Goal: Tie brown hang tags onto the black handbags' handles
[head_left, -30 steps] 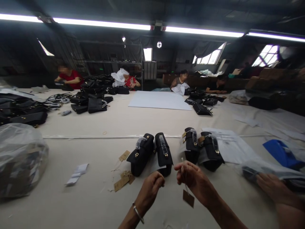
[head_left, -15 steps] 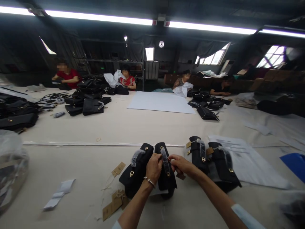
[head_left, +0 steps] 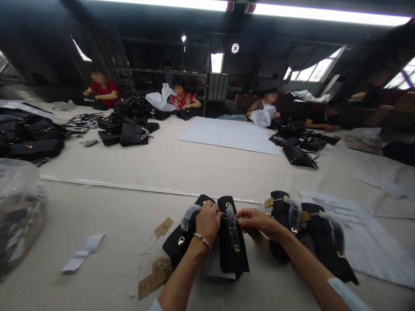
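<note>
Between my hands stands a black handbag [head_left: 230, 261] with gold fittings and a plastic-wrapped handle [head_left: 232, 229]. A thin pale string [head_left: 224, 216] stretches across at the handle, and its detail is too small to follow. My left hand [head_left: 208, 220] pinches one end on the handle's left side. My right hand [head_left: 257, 222] pinches the other end on the right. A brownish, blurred piece, possibly a tag, shows below the right fingers. Another black handbag [head_left: 177, 248] lies partly behind my left hand. Brown paper tags [head_left: 151, 283] with strings rest to its left.
Two tagged black handbags [head_left: 324, 237] stand at right beside a printed plastic sheet [head_left: 369, 242]. A folded white paper [head_left: 82, 255] and a filled clear bag [head_left: 22, 224] are at left. Across the table lie a white board [head_left: 227, 136], bag piles [head_left: 134, 134] and several seated people.
The view has shifted, so the scene sits differently. My hands have drawn apart slightly, and the string now shows stretched between them at the handle.
</note>
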A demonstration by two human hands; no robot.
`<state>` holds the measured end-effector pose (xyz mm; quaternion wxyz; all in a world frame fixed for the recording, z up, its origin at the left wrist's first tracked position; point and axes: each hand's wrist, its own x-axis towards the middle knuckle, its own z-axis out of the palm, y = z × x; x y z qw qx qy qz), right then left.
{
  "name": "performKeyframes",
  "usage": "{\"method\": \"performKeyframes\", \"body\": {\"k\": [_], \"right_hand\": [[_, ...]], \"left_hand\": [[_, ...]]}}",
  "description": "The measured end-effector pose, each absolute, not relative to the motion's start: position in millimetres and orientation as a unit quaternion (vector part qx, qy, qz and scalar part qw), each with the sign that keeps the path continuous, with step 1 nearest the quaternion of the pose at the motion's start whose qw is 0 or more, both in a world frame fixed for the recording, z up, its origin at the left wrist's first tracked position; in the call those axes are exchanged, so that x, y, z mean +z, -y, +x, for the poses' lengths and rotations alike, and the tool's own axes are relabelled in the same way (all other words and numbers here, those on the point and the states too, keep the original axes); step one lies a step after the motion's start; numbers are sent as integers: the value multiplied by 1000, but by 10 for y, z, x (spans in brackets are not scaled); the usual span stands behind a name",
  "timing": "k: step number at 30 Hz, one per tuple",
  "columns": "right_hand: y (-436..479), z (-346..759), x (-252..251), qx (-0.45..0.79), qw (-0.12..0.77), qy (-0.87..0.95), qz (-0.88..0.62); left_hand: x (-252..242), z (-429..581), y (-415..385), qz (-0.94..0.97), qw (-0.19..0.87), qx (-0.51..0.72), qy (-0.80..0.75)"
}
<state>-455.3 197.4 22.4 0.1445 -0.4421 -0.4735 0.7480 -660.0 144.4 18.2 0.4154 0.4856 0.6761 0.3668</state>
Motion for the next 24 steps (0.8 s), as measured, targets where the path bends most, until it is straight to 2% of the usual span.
{"method": "performKeyframes", "body": {"k": [6, 9, 16, 19, 24], "right_hand": [[-2019, -4493, 108, 798, 223, 366, -424], [-2071, -4497, -32, 804, 287, 298, -427], [-2183, -4615, -282, 792, 466, 151, -363], [-2133, -4700, -273, 794, 488, 143, -333], [-2050, -4758, -250, 723, 463, 314, -406]], "left_hand": [[163, -6539, -1699, 252, 608, 441, -610], [117, -6476, -1817, 127, 662, 476, -565], [-11, -6338, -2027, -9, 681, 527, -508], [-53, -6306, -2015, -15, 687, 533, -494], [-67, -6300, -1891, 30, 676, 569, -467]]}}
